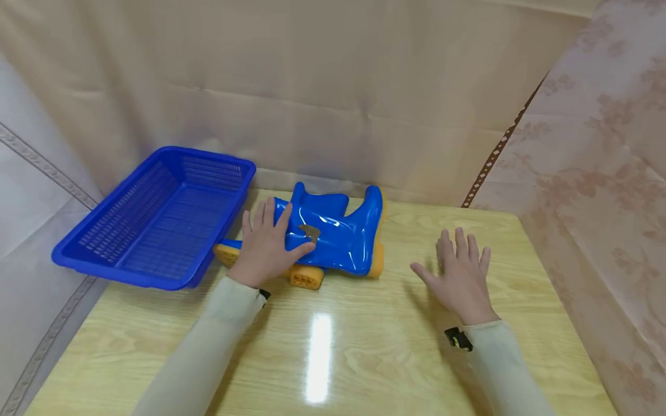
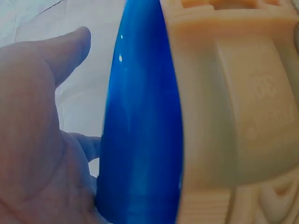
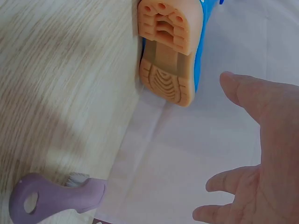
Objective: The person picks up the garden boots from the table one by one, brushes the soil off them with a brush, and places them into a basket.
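Observation:
Two blue rain boots with yellow soles lie one across the other on the table. The upper boot [image 1: 338, 237] points its sole to the right and bears a brown patch [image 1: 310, 232] on its shaft. Beneath it, the lower boot's sole [image 1: 306, 277] faces me; its tread fills the right of the left wrist view. My left hand [image 1: 265, 245] lies over the upper boot's shaft end with fingers spread; contact is hard to judge. My right hand [image 1: 460, 280] hovers over the table right of the boots, fingers spread, holding nothing. A purple-handled brush [image 3: 60, 198] appears in the right wrist view.
A blue plastic basket [image 1: 177, 225] with slotted walls stands at the left, close to the boots. Beige cloth [image 1: 322, 104] hangs behind the wooden table [image 1: 374, 341], and patterned cloth [image 1: 614, 190] hangs along the right side.

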### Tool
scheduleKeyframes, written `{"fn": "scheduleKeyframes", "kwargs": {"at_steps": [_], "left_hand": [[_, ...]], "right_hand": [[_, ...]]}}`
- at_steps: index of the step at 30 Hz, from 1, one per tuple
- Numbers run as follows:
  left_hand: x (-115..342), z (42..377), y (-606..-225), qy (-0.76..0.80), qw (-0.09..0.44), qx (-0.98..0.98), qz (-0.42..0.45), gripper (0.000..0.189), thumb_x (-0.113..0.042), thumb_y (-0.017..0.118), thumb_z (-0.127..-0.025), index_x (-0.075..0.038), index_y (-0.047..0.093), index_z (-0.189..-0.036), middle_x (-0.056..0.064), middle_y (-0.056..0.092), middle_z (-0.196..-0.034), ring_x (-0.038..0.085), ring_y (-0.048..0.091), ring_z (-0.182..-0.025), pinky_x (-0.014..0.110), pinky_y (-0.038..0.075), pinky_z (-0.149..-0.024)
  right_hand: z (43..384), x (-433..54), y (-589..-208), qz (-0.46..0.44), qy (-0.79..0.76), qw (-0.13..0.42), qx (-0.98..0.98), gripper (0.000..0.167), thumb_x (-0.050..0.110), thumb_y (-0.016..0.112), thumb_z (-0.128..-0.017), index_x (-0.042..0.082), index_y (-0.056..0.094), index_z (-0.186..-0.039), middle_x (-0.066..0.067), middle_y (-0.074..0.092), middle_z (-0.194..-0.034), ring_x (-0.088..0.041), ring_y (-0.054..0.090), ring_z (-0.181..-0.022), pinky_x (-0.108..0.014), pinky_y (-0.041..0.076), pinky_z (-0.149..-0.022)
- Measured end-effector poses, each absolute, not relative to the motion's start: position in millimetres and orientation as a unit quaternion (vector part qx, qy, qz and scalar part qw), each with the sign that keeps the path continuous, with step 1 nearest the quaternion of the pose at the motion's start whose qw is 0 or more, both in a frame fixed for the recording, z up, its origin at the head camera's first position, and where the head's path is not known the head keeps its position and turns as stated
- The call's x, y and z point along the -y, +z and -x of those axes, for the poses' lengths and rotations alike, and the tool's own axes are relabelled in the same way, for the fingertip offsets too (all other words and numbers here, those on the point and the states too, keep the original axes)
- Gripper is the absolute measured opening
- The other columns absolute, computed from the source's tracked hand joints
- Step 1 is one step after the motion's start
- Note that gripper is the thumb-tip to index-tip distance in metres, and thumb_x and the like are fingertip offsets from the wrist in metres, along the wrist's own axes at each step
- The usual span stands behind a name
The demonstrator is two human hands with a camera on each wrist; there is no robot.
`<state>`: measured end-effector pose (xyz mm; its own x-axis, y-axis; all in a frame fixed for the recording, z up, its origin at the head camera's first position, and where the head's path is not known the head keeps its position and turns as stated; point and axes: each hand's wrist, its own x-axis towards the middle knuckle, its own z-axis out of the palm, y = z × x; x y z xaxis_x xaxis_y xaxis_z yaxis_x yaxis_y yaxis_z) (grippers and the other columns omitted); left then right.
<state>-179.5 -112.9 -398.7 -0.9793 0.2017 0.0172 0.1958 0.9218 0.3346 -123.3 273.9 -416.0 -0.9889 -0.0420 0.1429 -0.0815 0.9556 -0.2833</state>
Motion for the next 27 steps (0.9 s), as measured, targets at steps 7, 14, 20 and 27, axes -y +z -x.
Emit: {"fn": "scheduleKeyframes", "kwargs": {"at_steps": [7,14,20,27], "left_hand": [[117,182,-392,0.184,0.012,-0.978,-0.101,0.099,-0.070,0.055,-0.096,-0.012,0.017,-0.166,0.026,0.005,-0.170,0.047,0.000,-0.157,0.068,0.001,-0.123],[139,188,-377,0.210,0.060,-0.973,-0.070,0.091,-0.059,0.056,-0.101,0.003,0.026,-0.160,0.032,0.027,-0.162,0.051,0.028,-0.149,0.067,0.030,-0.116],[157,196,-358,0.186,0.160,-0.969,-0.032,0.078,-0.053,0.051,-0.104,0.008,0.041,-0.152,0.030,0.046,-0.153,0.048,0.048,-0.137,0.063,0.042,-0.110],[170,217,-355,0.187,0.220,-0.957,-0.030,0.078,-0.063,0.043,-0.103,0.005,0.059,-0.138,0.025,0.063,-0.135,0.038,0.062,-0.114,0.057,0.049,-0.100]], "right_hand": [[123,-273,-408,-0.027,0.139,0.055,0.988,0.107,0.072,0.055,-0.095,0.002,0.013,-0.164,-0.033,0.009,-0.167,-0.055,0.005,-0.153,-0.074,-0.010,-0.116],[122,-272,-401,-0.036,0.143,0.051,0.988,0.105,0.069,0.055,-0.096,0.001,0.012,-0.165,-0.032,0.010,-0.167,-0.054,0.006,-0.153,-0.072,-0.010,-0.118],[119,-272,-400,-0.041,0.151,0.036,0.987,0.102,0.067,0.053,-0.099,-0.001,0.013,-0.164,-0.035,0.009,-0.166,-0.055,0.006,-0.152,-0.071,-0.010,-0.119],[113,-275,-405,-0.044,0.167,0.025,0.985,0.099,0.064,0.054,-0.100,-0.005,0.019,-0.161,-0.039,0.012,-0.164,-0.057,0.008,-0.151,-0.072,-0.008,-0.118]]}}
